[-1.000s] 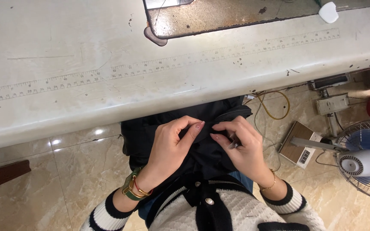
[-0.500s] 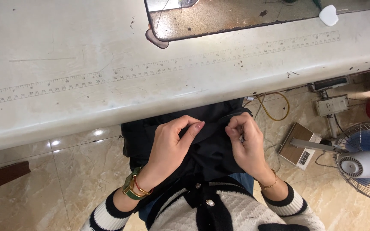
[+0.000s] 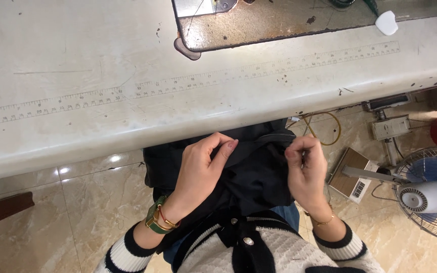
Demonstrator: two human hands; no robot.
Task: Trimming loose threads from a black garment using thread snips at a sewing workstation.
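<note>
Pinching black fabric (image 3: 251,172) | left hand (image 3: 201,169) fingers | right hand (image 3: 307,172) fingers

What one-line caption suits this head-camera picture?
Both hands, left hand and right hand, pinch black fabric below a worn white sewing table.

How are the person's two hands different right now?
The left hand lies with its fingers stretched over the black cloth; the right hand is curled, pinching the cloth's edge. The left wrist wears a green watch with red bands; the right wears a thin gold bracelet. Both grip the same cloth.
</note>
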